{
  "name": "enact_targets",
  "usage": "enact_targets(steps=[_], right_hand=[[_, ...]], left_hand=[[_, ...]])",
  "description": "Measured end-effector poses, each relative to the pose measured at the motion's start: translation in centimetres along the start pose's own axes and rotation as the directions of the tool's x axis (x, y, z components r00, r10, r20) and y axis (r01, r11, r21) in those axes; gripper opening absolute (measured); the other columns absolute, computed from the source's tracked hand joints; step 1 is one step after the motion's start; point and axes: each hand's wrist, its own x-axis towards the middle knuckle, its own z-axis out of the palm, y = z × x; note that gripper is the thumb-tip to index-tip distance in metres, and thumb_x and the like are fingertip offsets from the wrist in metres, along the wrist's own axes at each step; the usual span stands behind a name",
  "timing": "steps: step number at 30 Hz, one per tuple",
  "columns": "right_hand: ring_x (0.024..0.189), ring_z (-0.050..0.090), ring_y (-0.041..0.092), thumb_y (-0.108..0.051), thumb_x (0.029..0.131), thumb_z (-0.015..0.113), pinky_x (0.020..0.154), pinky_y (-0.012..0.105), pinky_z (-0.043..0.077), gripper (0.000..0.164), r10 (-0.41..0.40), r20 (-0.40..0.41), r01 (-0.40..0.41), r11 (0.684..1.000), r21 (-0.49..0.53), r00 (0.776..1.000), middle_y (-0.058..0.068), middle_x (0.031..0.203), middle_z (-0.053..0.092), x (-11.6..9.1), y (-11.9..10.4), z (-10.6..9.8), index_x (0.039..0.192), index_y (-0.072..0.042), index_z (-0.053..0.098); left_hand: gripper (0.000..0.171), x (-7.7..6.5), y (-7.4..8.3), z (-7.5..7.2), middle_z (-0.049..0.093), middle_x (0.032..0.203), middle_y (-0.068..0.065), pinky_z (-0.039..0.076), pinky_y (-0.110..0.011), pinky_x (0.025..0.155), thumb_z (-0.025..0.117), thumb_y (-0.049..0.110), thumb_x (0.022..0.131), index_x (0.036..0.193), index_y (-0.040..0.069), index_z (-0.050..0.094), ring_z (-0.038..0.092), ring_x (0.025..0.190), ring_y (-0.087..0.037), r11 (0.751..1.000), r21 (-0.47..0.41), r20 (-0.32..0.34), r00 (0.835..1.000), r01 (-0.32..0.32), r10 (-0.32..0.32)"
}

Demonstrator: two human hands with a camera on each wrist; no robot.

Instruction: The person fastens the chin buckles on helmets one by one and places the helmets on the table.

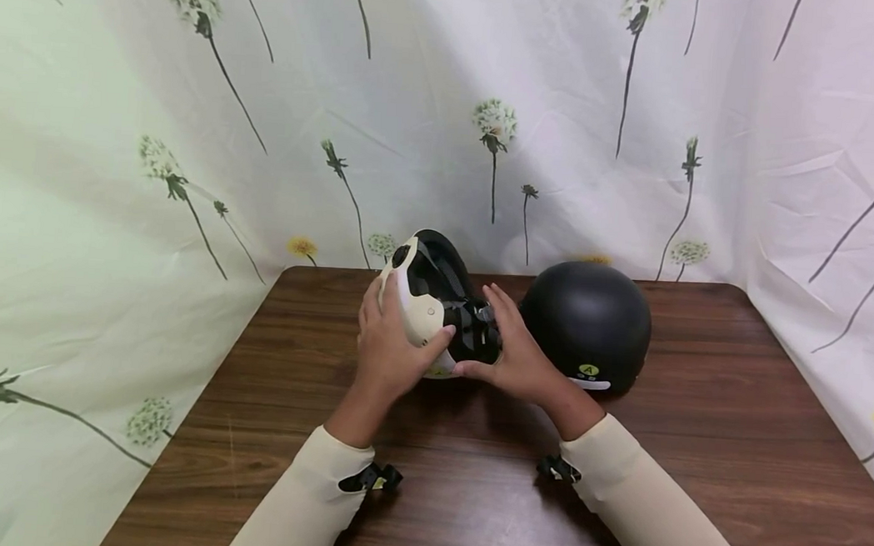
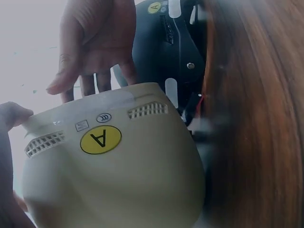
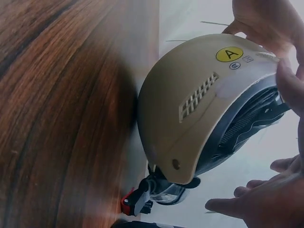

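A cream helmet (image 1: 425, 314) is tilted up on the table with its dark lining (image 1: 437, 277) facing right. My left hand (image 1: 395, 350) grips its left side, fingers over the outer shell and thumb at the rim. At the opening, my right hand (image 1: 518, 357) has its fingers spread and straight, the thumb right by the rim. A yellow A sticker (image 2: 100, 139) and vent grilles show on the shell. In the right wrist view, a strap buckle with a red tab (image 3: 127, 202) hangs below the helmet.
Close on the right, a black helmet (image 1: 585, 315) sits upright, bearing a yellow A sticker. Both helmets are near the back edge of the brown wooden table (image 1: 482, 518). White cloth (image 1: 416, 121) printed with dandelions hangs around the back and sides.
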Motion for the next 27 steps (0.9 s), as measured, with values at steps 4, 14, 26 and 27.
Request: enact_targets(steps=[4,14,26,27], right_hand=[[0.172,0.009,0.041,-0.041,0.094,0.088,0.130,0.074,0.024,0.116,0.027,0.011,-0.027,1.000,0.004,1.000,0.011,0.186,0.001,0.0,0.2,0.1,0.177,-0.019,0.011],[0.172,0.003,0.042,-0.051,0.096,0.082,0.129,0.074,0.024,0.114,0.078,0.011,-0.078,0.997,-0.009,0.997,0.012,0.185,-0.005,0.0,0.6,0.7,0.178,-0.019,0.008],[0.172,0.006,0.042,-0.052,0.087,0.090,0.129,0.075,0.023,0.125,0.106,-0.007,-0.106,0.994,0.012,0.994,0.011,0.186,-0.005,0.0,1.3,0.7,0.178,-0.022,0.009],[0.172,0.006,0.042,-0.052,0.087,0.090,0.129,0.076,0.023,0.125,0.105,-0.007,-0.105,0.994,0.015,0.994,0.011,0.186,-0.005,0.0,1.3,0.7,0.178,-0.022,0.009]], left_hand=[[0.115,-0.3,-0.5,-0.4,0.031,0.173,-0.023,0.043,-0.072,0.116,0.083,0.058,0.083,0.173,0.012,0.028,0.037,0.155,-0.047,1.000,-0.029,-0.005,1.000,-0.005,0.004],[0.112,-0.7,-1.7,-0.7,0.035,0.169,-0.024,0.041,-0.068,0.118,0.082,0.050,0.084,0.173,0.008,0.028,0.042,0.151,-0.047,0.993,-0.112,-0.043,0.999,-0.038,0.034],[0.107,-1.0,-3.1,-0.7,0.032,0.172,-0.024,0.045,-0.065,0.119,0.077,0.043,0.091,0.176,0.013,0.020,0.044,0.151,-0.044,0.981,-0.188,-0.031,0.999,-0.049,0.044],[0.106,-1.0,-3.2,-0.7,0.032,0.172,-0.024,0.044,-0.065,0.119,0.077,0.043,0.091,0.176,0.013,0.020,0.043,0.151,-0.044,0.980,-0.192,-0.028,0.999,-0.047,0.042]])
